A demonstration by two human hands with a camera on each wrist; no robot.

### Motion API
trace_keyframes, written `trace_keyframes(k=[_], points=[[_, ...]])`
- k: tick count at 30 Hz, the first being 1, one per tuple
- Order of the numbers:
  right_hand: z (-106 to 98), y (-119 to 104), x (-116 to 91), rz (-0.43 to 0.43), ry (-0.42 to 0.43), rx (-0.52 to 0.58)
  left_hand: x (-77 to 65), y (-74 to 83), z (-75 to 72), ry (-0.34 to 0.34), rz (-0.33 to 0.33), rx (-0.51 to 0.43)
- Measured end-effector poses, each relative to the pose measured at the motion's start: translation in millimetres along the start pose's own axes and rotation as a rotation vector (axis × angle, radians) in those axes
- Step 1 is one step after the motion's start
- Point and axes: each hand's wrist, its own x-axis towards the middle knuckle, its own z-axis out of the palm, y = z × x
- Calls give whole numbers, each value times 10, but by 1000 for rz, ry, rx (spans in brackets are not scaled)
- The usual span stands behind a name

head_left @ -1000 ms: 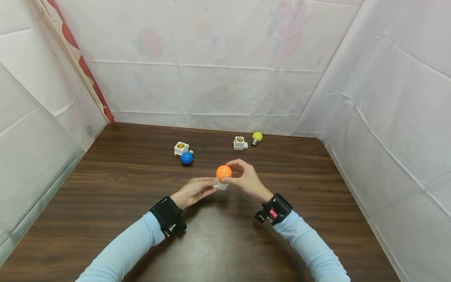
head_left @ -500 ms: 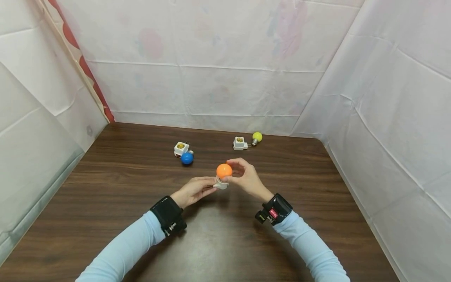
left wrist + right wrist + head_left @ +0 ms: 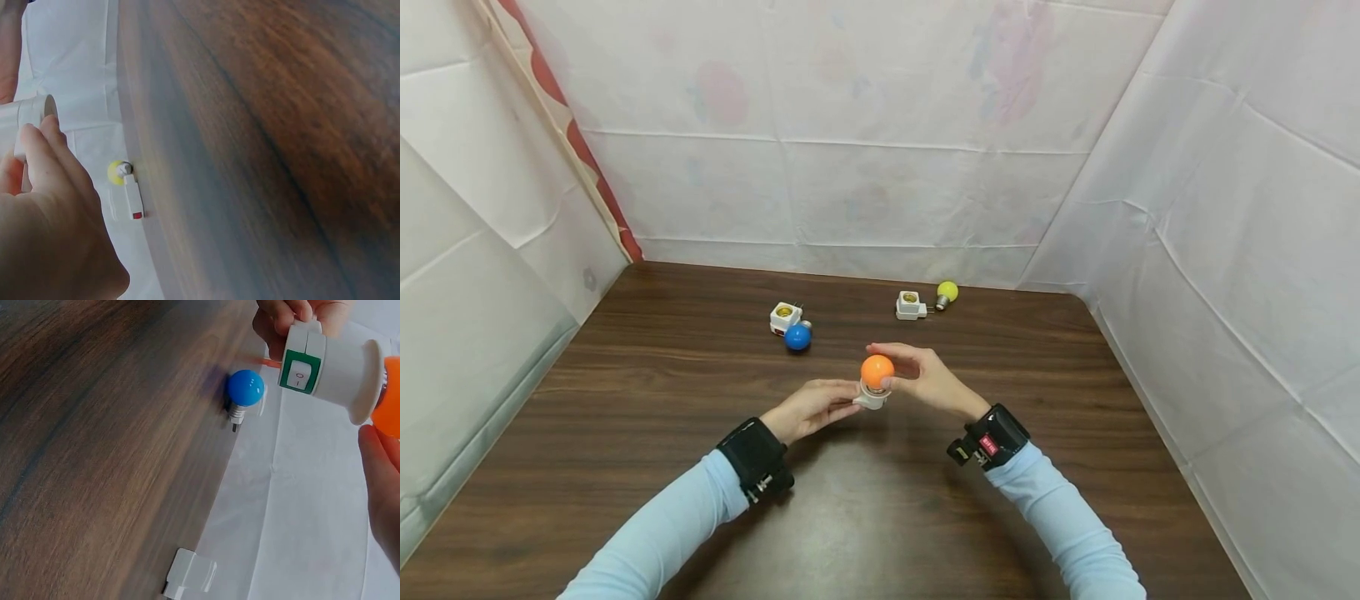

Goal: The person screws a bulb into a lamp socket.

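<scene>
My left hand (image 3: 811, 408) grips a white plug-in lamp socket (image 3: 870, 400) by its base, held above the table. An orange light bulb (image 3: 877, 371) sits in the socket's mouth. A sliver of its metal base shows at the rim in the right wrist view. My right hand (image 3: 931, 385) holds the bulb, thumb on its near right side and the other fingers reaching behind it. On the socket's side, a rocker switch (image 3: 300, 374) with a green surround faces the right wrist camera. Most of the bulb falls outside that view.
Beyond the hands, a blue bulb (image 3: 797, 337) lies against a second white socket (image 3: 782, 317). Farther right, a third socket (image 3: 911, 307) lies beside a yellow-green bulb (image 3: 948, 291). White sheeting (image 3: 880, 200) hangs behind and at both sides of the brown wooden table (image 3: 685, 350).
The orange bulb and socket have dropped slightly. My right hand's fingers have shifted round the bulb to the left, and its wrist has moved a little right. My left hand stays nearly still.
</scene>
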Motion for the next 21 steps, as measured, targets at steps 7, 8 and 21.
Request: trace_keyframes(k=[7, 8, 21], points=[[19, 21, 9, 6, 11, -5, 6, -17, 12, 5, 3, 3], [23, 27, 9, 10, 17, 1, 5, -18, 17, 9, 3, 3], [95, 80, -7, 67, 163, 40, -11, -27, 61, 67, 26, -67]])
